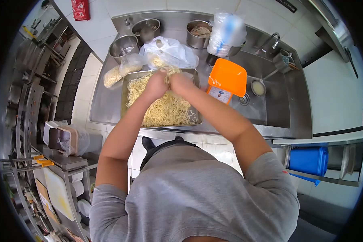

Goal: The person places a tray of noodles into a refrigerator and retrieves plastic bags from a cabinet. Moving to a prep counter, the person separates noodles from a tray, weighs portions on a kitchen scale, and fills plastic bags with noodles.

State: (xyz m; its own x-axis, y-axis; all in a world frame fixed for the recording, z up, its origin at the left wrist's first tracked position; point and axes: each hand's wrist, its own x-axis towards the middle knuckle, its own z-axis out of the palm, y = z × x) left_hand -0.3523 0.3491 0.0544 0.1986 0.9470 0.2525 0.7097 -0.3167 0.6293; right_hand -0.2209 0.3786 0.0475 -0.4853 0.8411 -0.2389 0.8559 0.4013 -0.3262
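Note:
Pale yellow noodles (167, 111) lie loose across a shallow metal tray (122, 97) on the steel counter. Over the tray's far side, my left hand (156, 84) and my right hand (182, 84) are close together, both closed on a clump of noodles (172, 71) that shows between and above them. The fingertips are partly hidden behind the hands. Just beyond the tray sits a white plastic bag (177, 54) with noodles in it. To its left lies a clear bag of noodles (113, 76).
Right of the tray, an orange scoop-shaped pan (228, 76) rests on a kitchen scale (220, 94). Metal pots (124, 46) and another pot (198, 34) stand at the back. A sink (278, 109) with a small bowl (258, 87) is at the right.

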